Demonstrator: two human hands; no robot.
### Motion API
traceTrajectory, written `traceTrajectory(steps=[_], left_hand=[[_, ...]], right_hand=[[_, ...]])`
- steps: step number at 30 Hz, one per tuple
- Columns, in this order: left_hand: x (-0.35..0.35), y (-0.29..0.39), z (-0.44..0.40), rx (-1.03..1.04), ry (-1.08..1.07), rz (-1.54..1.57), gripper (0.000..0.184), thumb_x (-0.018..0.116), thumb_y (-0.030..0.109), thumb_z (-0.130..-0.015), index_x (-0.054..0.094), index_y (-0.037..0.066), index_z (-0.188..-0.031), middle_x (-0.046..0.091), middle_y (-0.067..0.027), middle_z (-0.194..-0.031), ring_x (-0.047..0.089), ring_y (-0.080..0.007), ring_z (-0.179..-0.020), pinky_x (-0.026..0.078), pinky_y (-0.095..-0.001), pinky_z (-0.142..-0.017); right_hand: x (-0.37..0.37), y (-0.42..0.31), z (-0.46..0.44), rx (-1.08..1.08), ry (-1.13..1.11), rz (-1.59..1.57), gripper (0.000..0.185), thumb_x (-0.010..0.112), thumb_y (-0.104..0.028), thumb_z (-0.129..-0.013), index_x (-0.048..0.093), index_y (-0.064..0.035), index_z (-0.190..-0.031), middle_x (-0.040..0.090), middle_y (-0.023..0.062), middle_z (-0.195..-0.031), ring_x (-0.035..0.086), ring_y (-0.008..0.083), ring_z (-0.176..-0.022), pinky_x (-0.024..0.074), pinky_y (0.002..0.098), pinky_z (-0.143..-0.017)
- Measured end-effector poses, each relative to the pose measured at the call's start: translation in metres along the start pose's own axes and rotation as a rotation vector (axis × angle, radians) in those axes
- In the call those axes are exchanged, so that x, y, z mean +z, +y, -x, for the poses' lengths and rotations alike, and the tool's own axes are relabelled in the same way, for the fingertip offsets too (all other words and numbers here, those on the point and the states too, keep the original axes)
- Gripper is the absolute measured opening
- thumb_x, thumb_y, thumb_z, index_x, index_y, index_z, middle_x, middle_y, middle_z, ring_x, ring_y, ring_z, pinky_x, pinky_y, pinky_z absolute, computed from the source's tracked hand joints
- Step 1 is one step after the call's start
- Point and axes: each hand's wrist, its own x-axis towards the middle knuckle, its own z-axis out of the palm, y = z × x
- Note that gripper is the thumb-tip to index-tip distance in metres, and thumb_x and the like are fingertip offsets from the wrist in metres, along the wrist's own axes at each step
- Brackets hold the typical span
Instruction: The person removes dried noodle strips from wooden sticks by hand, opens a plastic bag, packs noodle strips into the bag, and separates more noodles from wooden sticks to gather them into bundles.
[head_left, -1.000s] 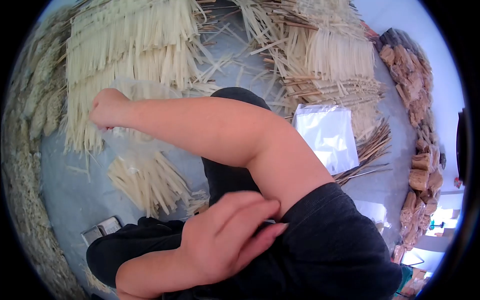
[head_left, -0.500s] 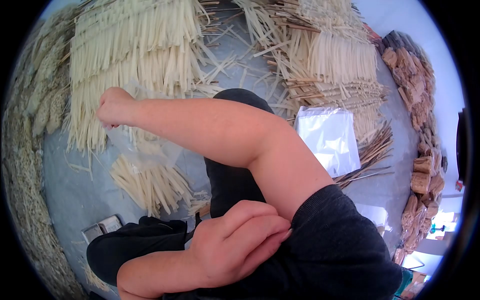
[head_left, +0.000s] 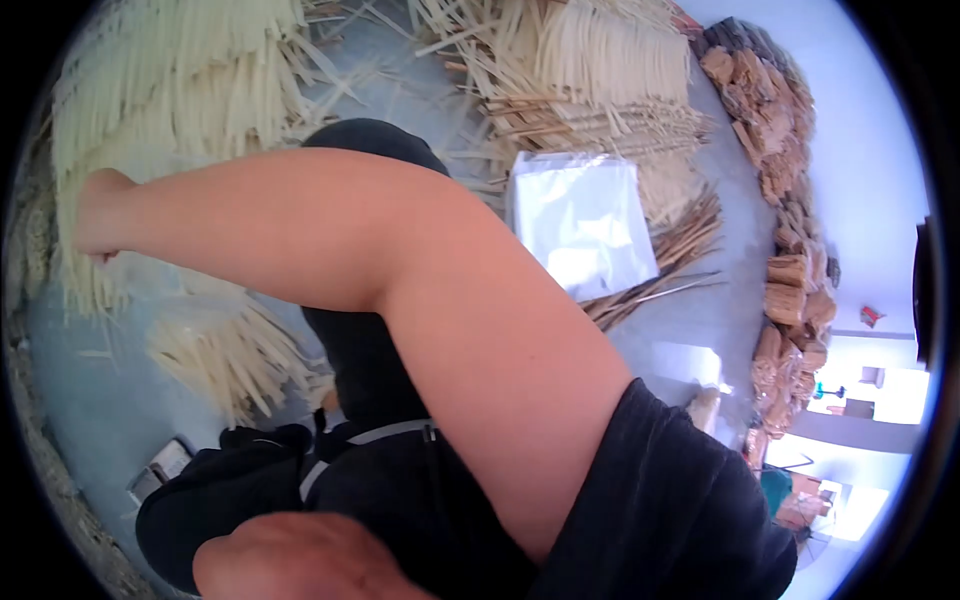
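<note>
My right arm reaches across to the far left, where my right hand [head_left: 104, 214] is closed in a fist. Thin clear plastic [head_left: 165, 272], apparently a bag, hangs from about this fist and lies partly over a fanned bundle of pale flat strips [head_left: 235, 350]. My left hand [head_left: 300, 555] is low in the view, in front of my dark clothing. It is blurred and its fingers are hidden, so I cannot see what it holds. A stack of clear plastic bags [head_left: 580, 225] lies right of my knee.
Layered pale strips [head_left: 190, 80] cover the floor at upper left; another pile [head_left: 610, 60] with thin brown sticks stands upper right. Loose brown sticks [head_left: 665, 260] lie beside the bags. Wrapped brown bundles [head_left: 790, 290] line the right side. A small metallic box [head_left: 160, 470] sits lower left.
My view has shifted, so the piles sit further left and higher. My left hand has dropped from beside my right sleeve to the bottom edge. My right arm remains stretched left.
</note>
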Motion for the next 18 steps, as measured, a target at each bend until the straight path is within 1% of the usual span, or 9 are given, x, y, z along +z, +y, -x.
traceTrajectory(steps=[2, 5, 8, 9, 11, 14, 15, 17, 18], left_hand=[[-0.010, 0.031, -0.010, -0.343, -0.142, -0.090, 0.024, 0.072, 0.006, -0.085, 0.058, -0.002, -0.102, 0.060, -0.0189, -0.074, 0.057, -0.0220, -0.050, 0.041, -0.0294, -0.042], [-0.012, 0.030, 0.000, -0.409, -0.170, -0.036, 0.022, 0.070, 0.007, -0.087, 0.057, -0.002, -0.102, 0.060, -0.0180, -0.074, 0.054, -0.0211, -0.047, 0.037, -0.0295, -0.039], [-0.008, 0.019, -0.004, -0.337, -0.043, 0.041, 0.015, 0.065, 0.008, -0.090, 0.058, -0.002, -0.099, 0.060, -0.0194, -0.077, 0.054, -0.0198, -0.049, 0.037, -0.0303, -0.041], [-0.010, 0.014, -0.009, -0.316, -0.073, 0.070, 0.012, 0.063, 0.007, -0.091, 0.059, -0.002, -0.097, 0.060, -0.0202, -0.079, 0.054, -0.0201, -0.051, 0.038, -0.0310, -0.042], [-0.008, 0.014, -0.006, -0.292, -0.099, 0.099, 0.009, 0.061, 0.007, -0.092, 0.060, -0.002, -0.095, 0.060, -0.0210, -0.081, 0.054, -0.0203, -0.053, 0.039, -0.0317, -0.044], [0.011, 0.019, -0.001, -0.357, 0.081, -0.053, 0.008, 0.059, 0.006, -0.094, 0.061, -0.001, -0.093, 0.059, -0.0214, -0.082, 0.054, -0.0220, -0.055, 0.041, -0.0330, -0.048], [0.022, 0.020, -0.006, -0.332, 0.201, -0.230, 0.008, 0.059, 0.006, -0.094, 0.061, -0.001, -0.093, 0.060, -0.0211, -0.083, 0.054, -0.0231, -0.055, 0.042, -0.0333, -0.048], [0.019, 0.017, -0.007, -0.302, 0.326, -0.405, 0.007, 0.059, 0.005, -0.094, 0.061, -0.001, -0.092, 0.061, -0.0208, -0.084, 0.055, -0.0242, -0.055, 0.043, -0.0336, -0.049], [0.002, 0.014, -0.002, -0.236, 0.141, -0.439, 0.007, 0.059, 0.004, -0.094, 0.062, -0.002, -0.091, 0.061, -0.0217, -0.086, 0.056, -0.0249, -0.057, 0.044, -0.0333, -0.051]], right_hand=[[-0.007, -0.008, 0.002, 0.129, -0.051, -0.208, 0.005, 0.071, -0.023, -0.074, 0.075, -0.0199, -0.076, 0.072, -0.0006, -0.076, 0.067, 0.0169, -0.073, 0.0518, 0.0351, -0.065], [-0.010, -0.013, 0.009, 0.224, -0.041, -0.344, 0.008, 0.069, -0.025, -0.078, 0.076, -0.0204, -0.078, 0.072, -0.0025, -0.077, 0.067, 0.0143, -0.075, 0.0525, 0.0331, -0.070], [-0.007, -0.009, 0.011, 0.106, -0.013, -0.193, 0.008, 0.069, -0.025, -0.078, 0.076, -0.0206, -0.080, 0.072, -0.0026, -0.078, 0.067, 0.0131, -0.075, 0.0522, 0.0326, -0.070], [-0.008, -0.008, 0.009, 0.067, 0.000, -0.142, 0.008, 0.069, -0.025, -0.079, 0.076, -0.0206, -0.080, 0.072, -0.0027, -0.078, 0.067, 0.0127, -0.075, 0.0521, 0.0325, -0.070], [-0.007, -0.009, 0.002, 0.183, -0.077, -0.269, 0.009, 0.069, -0.025, -0.078, 0.075, -0.0202, -0.080, 0.072, -0.0023, -0.078, 0.067, 0.0129, -0.073, 0.0520, 0.0321, -0.069], [-0.009, -0.009, 0.006, 0.143, -0.048, -0.211, 0.010, 0.067, -0.026, -0.078, 0.075, -0.0200, -0.078, 0.071, -0.0020, -0.076, 0.067, 0.0132, -0.072, 0.0518, 0.0318, -0.068], [-0.010, -0.009, 0.010, 0.148, -0.051, -0.210, 0.010, 0.067, -0.026, -0.078, 0.075, -0.0200, -0.078, 0.071, -0.0020, -0.076, 0.067, 0.0132, -0.072, 0.0518, 0.0318, -0.068], [-0.011, -0.010, 0.017, 0.152, 0.025, -0.254, 0.011, 0.066, -0.026, -0.078, 0.075, -0.0208, -0.076, 0.071, -0.0022, -0.075, 0.067, 0.0134, -0.071, 0.0514, 0.0316, -0.067], [-0.011, -0.011, 0.020, 0.154, 0.021, -0.260, 0.011, 0.066, -0.026, -0.078, 0.075, -0.0208, -0.076, 0.071, -0.0022, -0.075, 0.067, 0.0134, -0.071, 0.0514, 0.0316, -0.067]])
